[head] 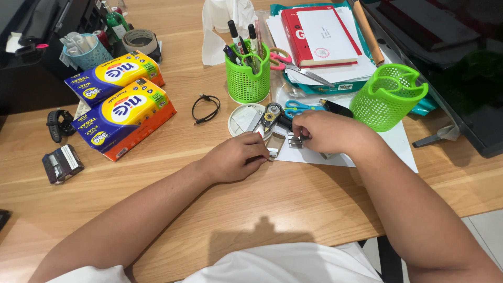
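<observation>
We see both hands meeting over the middle of the wooden desk point(293, 204); the left hand point(233, 157) lies knuckles up with its fingers curled in, the fingertips touching a small pale box point(275, 144) that sits at the edge of a white sheet of paper point(401, 144); the right hand point(327, 132) is bent over just beside it, fingers closed in a pinch on small silvery metal pieces point(294, 140), though we cannot tell exactly what they are; the box and the metal pieces lie between the two hands, nearly touching each other. Just beyond the fingers a round white lid point(242, 118) holds a correction tape roller point(271, 114), and blue-handled scissors point(299, 107) lie beside it; an upright green mesh pen holder point(247, 78) stands behind, full of markers, while a second green mesh holder point(389, 97) lies tipped on its side near the right wrist. To the left, well apart, two bright tissue packs point(123, 107) rest side by side, a black cable loop point(205, 108) between them and the lid; a red book point(320, 35) sits on a paper stack at the far edge.
</observation>
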